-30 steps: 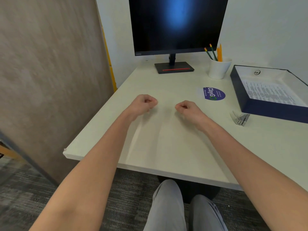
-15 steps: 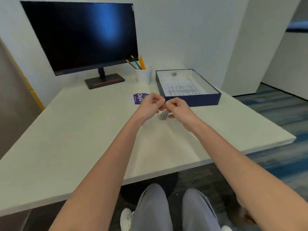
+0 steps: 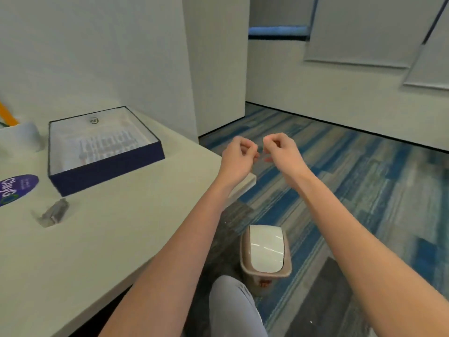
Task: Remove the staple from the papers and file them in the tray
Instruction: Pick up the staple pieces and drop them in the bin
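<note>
Left hand (image 3: 239, 154): fingers curled, tips to thumb, just beside the right hand (image 3: 281, 152), right of the tray (image 3: 107, 171), past the worktop (image 3: 97, 251) corner.
Right hand: curled likewise (staple pinched or not, too small to tell).
Papers (image 3: 107, 144): flat inside the tray.
Bin (image 3: 266, 251): on the floor, right of the tray, below both hands.
Judgement: filing looks done; the tray lies to the left, nearer the left hand.

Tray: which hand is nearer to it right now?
Left. The left hand is right of the tray, by the desk corner; the right hand sits farther right, over the carpet.
</note>
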Available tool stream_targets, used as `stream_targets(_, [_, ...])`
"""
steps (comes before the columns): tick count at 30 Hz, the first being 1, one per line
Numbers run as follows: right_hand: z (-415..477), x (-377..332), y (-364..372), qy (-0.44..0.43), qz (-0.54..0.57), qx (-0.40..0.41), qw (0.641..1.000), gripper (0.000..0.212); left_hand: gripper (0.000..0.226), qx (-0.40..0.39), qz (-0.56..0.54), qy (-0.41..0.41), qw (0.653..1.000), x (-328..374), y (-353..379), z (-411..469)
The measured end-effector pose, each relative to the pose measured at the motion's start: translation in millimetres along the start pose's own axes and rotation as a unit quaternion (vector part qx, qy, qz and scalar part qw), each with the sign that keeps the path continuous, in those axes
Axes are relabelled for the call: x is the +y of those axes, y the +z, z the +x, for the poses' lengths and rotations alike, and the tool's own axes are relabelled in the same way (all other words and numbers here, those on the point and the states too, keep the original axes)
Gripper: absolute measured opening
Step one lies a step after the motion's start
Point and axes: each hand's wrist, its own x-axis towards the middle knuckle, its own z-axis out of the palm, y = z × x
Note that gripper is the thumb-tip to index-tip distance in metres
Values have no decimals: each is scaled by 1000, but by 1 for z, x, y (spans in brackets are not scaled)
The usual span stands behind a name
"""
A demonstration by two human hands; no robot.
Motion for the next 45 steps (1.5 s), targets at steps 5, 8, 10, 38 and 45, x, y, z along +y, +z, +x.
stream_targets(5, [2, 74, -46, 67, -2, 45, 997, 11, 7, -51, 38, -7, 998, -29, 89, 7])
stream_targets(8, [-3, 123, -49, 118, -12, 38, 992, 17, 6, -68, 78, -67, 992, -70, 123, 10])
stream_targets(10, [-6, 161, -45, 158, -20, 33, 987, 14, 7, -96, 105, -114, 983, -105, 139, 12])
stream_targets(38, [-11, 426, 35, 212, -397, -257, 855, 11, 16, -305, 408, -121, 852, -359, 180, 21])
stream_targets(45, [-17, 430, 32, 153, -461, -242, 840, 19, 15, -293, 435, -51, 850, -363, 181, 16])
